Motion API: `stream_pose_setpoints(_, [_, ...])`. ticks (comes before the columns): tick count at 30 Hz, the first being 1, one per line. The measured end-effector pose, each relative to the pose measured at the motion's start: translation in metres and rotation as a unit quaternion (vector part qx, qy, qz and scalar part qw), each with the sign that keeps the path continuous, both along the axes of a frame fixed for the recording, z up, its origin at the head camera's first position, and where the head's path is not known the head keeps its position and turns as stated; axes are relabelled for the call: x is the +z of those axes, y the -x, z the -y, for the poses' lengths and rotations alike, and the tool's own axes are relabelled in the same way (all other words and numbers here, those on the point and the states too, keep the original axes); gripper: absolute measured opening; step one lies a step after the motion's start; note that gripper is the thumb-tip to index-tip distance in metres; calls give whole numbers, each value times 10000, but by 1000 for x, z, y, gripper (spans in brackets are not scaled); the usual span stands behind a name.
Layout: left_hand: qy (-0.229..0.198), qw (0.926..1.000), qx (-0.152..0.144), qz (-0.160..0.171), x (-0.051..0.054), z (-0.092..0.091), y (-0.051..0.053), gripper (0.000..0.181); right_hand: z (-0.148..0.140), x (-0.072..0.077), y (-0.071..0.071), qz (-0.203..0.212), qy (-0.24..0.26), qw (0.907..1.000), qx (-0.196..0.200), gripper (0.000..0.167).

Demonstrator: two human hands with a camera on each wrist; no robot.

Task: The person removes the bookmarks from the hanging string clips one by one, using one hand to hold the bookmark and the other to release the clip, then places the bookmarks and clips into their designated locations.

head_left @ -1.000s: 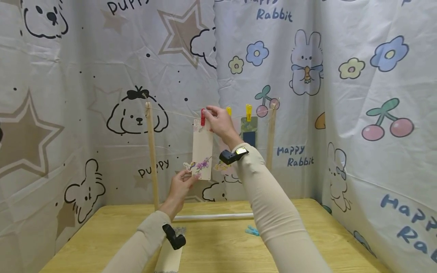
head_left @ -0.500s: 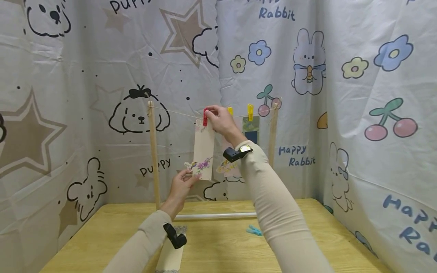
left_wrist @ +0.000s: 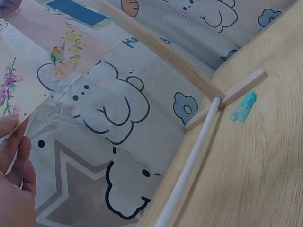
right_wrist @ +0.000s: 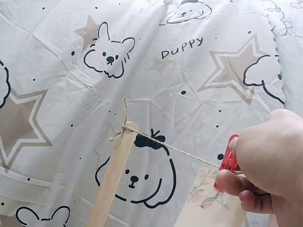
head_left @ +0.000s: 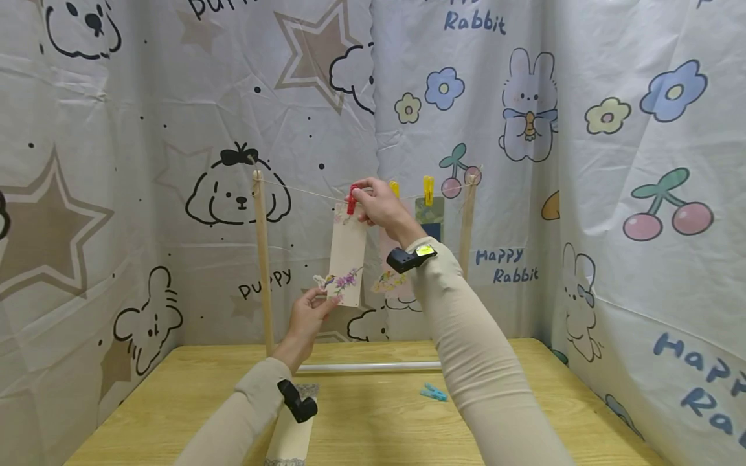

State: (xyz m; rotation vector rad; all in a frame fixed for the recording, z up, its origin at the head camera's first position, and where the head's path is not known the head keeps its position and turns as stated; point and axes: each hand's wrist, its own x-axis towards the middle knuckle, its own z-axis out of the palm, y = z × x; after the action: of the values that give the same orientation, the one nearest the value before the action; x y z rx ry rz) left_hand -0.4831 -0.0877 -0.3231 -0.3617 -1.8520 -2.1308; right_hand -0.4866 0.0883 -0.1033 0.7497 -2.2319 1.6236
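Where patterned curtains [head_left: 632,155] flank table [head_left: 373,427], fingers [right_wrist: 228,182] pinch clothespin [right_wrist: 229,163].

Worn on the head, one camera looked forward and slightly down over the table [head_left: 373,427] to the patterned curtain [head_left: 186,103], the widest and farthest view. The left wrist camera, tipped askew, peered close past the left hand [left_wrist: 16,182] toward the right post [left_wrist: 165,50], sharing the blue clothespin [left_wrist: 244,107] with the head view. The right wrist camera, close beside the right hand [right_wrist: 267,165], faced the left post [right_wrist: 112,175] and shared the red clothespin [right_wrist: 229,158] with the head view; both wrist views caught the flowered card [right_wrist: 201,210]
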Motion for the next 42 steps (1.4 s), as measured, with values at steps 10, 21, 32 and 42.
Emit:
stream_pose_setpoints(10, [113,9999,49,9,1,1,1,20,-3,-3,0,116,278,9995,82,29])
stream_pose_setpoints(21, [11,10000,-9,-41,2,2,0,15,-2,-10,3,84,867,9961,164,24])
stream_pose_setpoints(32, [-35,10000,35,7,3,2,1,16,4,-14,6,54,1640,9864,110,22])
stream_pose_setpoints(42, [-65,10000,36,26,4,3,2,26,6,-14,5,76,2209,9750,238,19])
